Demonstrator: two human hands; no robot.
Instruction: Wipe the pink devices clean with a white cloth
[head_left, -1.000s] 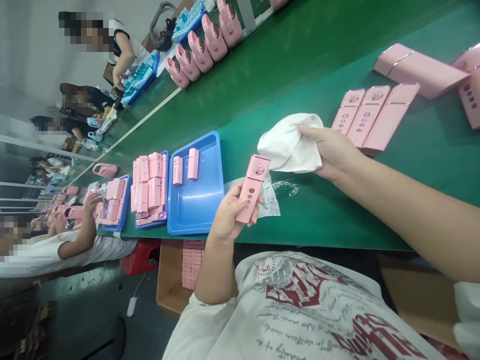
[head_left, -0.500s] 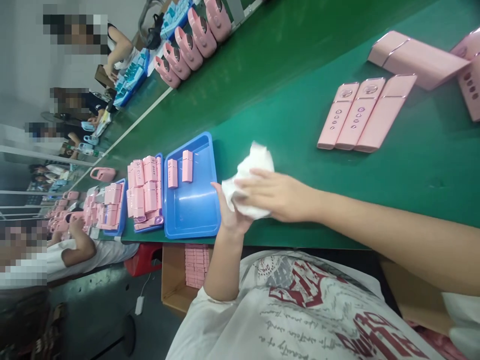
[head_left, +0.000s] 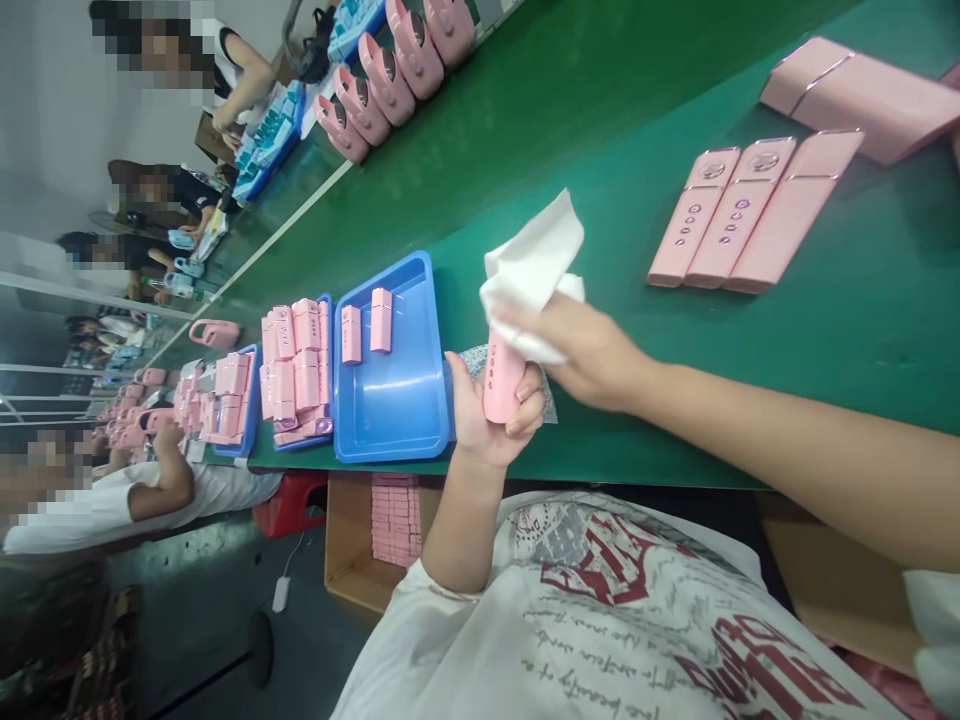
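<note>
My left hand (head_left: 487, 410) is closed around the lower part of a pink plastic casing (head_left: 501, 382) with a column of small buttons. Its upper end is hidden under a white cloth (head_left: 534, 265). The cloth is bunched in my right hand (head_left: 589, 350), whose fingers press it against the casing while a loose corner sticks up. Just left of my left hand lies a blue tray (head_left: 390, 405) with two pink casings (head_left: 381, 320) in its far part. A grey speckled sheet (head_left: 551, 405) shows partly behind my left hand.
Three pink casings (head_left: 720, 220) lie side by side at right, near larger pink pieces (head_left: 862, 95). A blue tray piled with pink casings (head_left: 306, 375) stands beyond the blue tray. Pink handled housings (head_left: 412, 60) line the far side. Co-workers (head_left: 161, 480) sit along the green table (head_left: 600, 450).
The right hand and cloth have shifted up off the lower casing, which now shows in my left hand. The cloth's corner has opened out upward. The whole view has shifted slightly.
</note>
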